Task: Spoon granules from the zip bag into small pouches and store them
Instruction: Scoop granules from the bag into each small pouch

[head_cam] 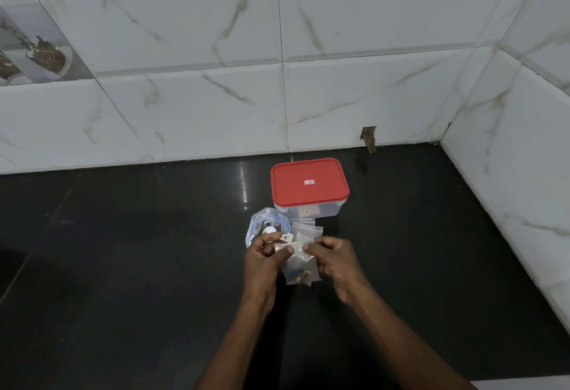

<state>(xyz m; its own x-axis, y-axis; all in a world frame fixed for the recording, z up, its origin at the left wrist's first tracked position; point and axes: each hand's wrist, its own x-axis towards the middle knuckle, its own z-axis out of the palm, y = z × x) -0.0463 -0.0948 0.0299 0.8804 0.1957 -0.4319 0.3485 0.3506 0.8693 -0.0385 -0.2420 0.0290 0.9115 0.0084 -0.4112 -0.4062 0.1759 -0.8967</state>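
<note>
Left hand (265, 261) and right hand (331, 261) pinch the small pouch (300, 269), which hangs below their curled fingers (320, 243).

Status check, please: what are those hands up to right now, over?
Left hand and right hand both pinch the small pouch at its top edge. Granules at its bottom. Red-lidded box behind, lid on; spare pouches lie between.

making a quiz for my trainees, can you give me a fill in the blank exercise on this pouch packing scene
1. The container has a ____ lid.
2. The left hand and right hand pinch the small pouch at its ____ edge.
3. The zip bag lies on the ____ hand's side of the pouch.
Missing words: red; top; left.
</note>
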